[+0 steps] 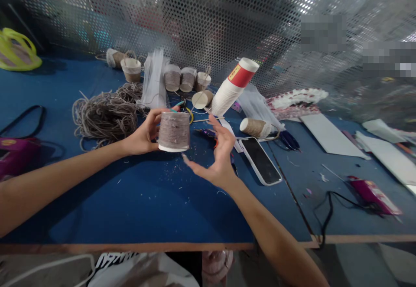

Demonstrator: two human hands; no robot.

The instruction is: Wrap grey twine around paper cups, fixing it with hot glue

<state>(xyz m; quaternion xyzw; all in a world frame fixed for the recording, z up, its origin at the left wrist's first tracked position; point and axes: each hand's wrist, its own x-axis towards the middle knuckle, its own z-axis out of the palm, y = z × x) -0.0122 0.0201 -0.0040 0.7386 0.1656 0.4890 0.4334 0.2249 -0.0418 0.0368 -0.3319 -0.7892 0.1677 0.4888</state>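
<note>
My left hand (147,133) grips a paper cup wrapped in grey-brown yarn (174,132) from its left side, above the blue tabletop. A white rim shows at the cup's lower end. To the right of the cup is my right hand (219,154), fingers spread and apart from it, holding nothing. Behind my left wrist lies a loose heap of the same grey-brown yarn (105,115). Partly hidden beyond the cup are scissors with a yellow handle (190,114).
A leaning stack of white paper cups (227,94) stands behind my right hand. Several wrapped cups (172,78) line the back by a perforated metal screen (201,27). A phone (261,161) lies to the right. Purple glue guns (373,195) sit at both sides.
</note>
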